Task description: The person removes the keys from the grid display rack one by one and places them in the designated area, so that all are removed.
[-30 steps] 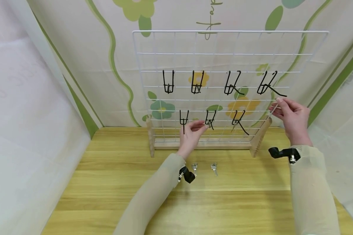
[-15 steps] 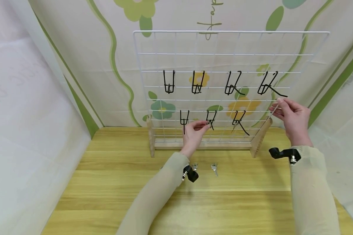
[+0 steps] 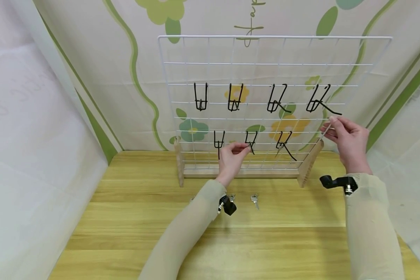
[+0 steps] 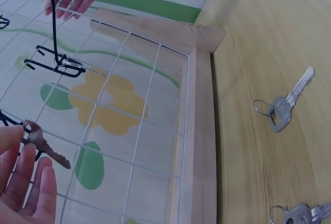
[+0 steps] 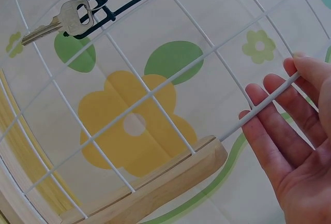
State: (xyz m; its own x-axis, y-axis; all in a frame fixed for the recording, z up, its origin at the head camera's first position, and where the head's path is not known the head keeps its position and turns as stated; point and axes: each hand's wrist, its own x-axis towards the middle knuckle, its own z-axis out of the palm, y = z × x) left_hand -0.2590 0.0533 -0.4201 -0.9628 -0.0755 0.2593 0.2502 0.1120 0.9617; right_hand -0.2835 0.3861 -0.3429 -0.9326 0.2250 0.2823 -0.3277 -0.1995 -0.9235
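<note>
My left hand [image 3: 232,161] pinches a key [image 4: 37,140] by its ring end, with the blade pointing down. The fingertips are right at the middle black hook [image 3: 251,137] of the lower row. My right hand [image 3: 351,144] grips the right edge wire of the white wire grid [image 3: 274,37], thumb on one side and fingers on the other in the right wrist view. A second key [image 5: 76,18] hangs by its ring on the lower right hook [image 3: 285,140].
The grid stands in a wooden base [image 3: 266,173] at the back of the table. Several more black hooks [image 3: 201,102] are on it. Loose keys with rings, one key [image 4: 282,111] among them, lie in front of the base. A patterned cloth [image 3: 98,97] hangs behind.
My left hand has shifted slightly right, bringing the key to the lower middle hook. Its wrist now partly covers a key on the table. My right hand stays in place.
</note>
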